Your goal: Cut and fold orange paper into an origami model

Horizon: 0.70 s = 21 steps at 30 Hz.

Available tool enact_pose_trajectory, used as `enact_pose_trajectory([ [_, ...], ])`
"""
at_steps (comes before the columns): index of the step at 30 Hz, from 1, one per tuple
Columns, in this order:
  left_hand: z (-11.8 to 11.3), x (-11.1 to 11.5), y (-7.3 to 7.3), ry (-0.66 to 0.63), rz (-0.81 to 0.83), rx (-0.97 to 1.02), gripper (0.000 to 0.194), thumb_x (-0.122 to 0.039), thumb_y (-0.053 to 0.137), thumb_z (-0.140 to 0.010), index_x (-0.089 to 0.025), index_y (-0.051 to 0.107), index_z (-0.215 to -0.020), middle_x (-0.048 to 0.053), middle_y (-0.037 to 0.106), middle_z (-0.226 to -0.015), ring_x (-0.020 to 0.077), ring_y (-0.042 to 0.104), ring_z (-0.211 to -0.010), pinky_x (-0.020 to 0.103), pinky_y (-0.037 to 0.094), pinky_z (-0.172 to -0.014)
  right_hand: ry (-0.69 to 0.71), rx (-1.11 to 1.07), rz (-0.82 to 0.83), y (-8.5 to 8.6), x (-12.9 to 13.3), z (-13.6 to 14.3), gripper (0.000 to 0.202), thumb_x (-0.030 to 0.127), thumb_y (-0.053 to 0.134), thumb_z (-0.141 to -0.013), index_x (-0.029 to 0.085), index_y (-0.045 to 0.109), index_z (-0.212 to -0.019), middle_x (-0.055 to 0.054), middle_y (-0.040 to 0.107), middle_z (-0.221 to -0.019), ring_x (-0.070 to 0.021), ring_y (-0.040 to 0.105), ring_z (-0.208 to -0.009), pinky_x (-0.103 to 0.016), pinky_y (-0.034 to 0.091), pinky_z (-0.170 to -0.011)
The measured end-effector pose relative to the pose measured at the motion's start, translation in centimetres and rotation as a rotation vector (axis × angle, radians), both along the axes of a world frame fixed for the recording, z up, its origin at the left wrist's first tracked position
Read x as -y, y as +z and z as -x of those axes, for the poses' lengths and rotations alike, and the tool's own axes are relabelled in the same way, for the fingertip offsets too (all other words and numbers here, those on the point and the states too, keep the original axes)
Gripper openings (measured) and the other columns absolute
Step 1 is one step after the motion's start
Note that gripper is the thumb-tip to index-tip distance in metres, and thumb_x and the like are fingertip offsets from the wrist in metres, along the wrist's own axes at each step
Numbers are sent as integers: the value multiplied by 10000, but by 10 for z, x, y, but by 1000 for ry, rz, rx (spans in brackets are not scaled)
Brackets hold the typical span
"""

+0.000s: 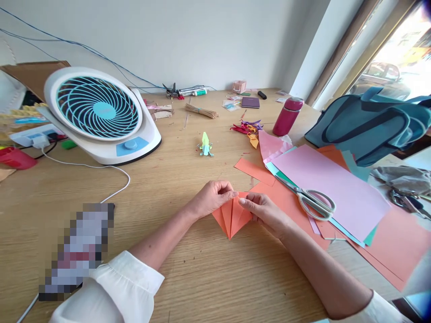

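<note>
Between my two hands is a folded piece of orange paper [230,220], its point facing down towards me and creases fanning out from that tip. My left hand [217,197] pinches its upper left edge between thumb and fingers. On the other side, my right hand [261,208] grips the upper right edge, thumb on top and fingers partly hidden behind the paper. Beyond them stands a small green and light-blue folded paper figure [205,146]. Scissors [311,199] lie to the right on a stack of coloured sheets, with lilac paper [336,188] uppermost.
A white fan [104,112] stands at the left, with a white cable near a pixelated device [79,253]. A dark pink bottle [288,116] and a blue-green bag [367,123] are at the right. Paper scraps [249,130] and a bundle of sticks [201,111] lie farther back.
</note>
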State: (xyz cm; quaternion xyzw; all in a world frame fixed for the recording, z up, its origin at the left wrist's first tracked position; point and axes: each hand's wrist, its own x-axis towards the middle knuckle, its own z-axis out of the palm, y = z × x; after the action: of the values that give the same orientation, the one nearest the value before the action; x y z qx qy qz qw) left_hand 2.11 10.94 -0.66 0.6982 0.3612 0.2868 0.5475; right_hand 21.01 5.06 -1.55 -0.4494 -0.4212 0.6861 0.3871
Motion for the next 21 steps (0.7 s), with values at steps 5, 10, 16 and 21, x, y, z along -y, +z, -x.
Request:
enact_pose_trajectory([
  [5,-1,4,3,-49,-79,-10,318,-361,641,-856,-163,491,-657,-64,399,-633,84,342,-611,215,274,-570,6,-37,-68,-3,-1,4,339,464,843,-707,183,711,-842,0,682,-746,-132,585,-668,-246,423,-611],
  [10,-2,5,3,-17,-57,1,291,-398,632,-861,-155,578,-710,-52,448,-646,91,378,-623,216,298,-579,-87,-54,-112,-8,-2,4,313,460,848,-698,202,727,-828,-12,712,-749,-168,631,-689,-285,465,-646],
  [16,-2,2,-2,27,-47,28,269,-399,660,-828,-156,610,-724,-48,489,-646,93,407,-617,215,328,-587,-200,-73,-93,-6,-6,6,399,496,873,-632,203,705,-844,-24,731,-774,-186,663,-713,-304,498,-673],
  [21,-2,2,-3,17,-58,4,285,-382,682,-815,-152,579,-684,-57,457,-623,84,380,-598,206,295,-552,-223,-26,-137,-4,-6,5,415,523,854,-648,182,661,-783,16,635,-666,-107,532,-572,-234,391,-545],
])
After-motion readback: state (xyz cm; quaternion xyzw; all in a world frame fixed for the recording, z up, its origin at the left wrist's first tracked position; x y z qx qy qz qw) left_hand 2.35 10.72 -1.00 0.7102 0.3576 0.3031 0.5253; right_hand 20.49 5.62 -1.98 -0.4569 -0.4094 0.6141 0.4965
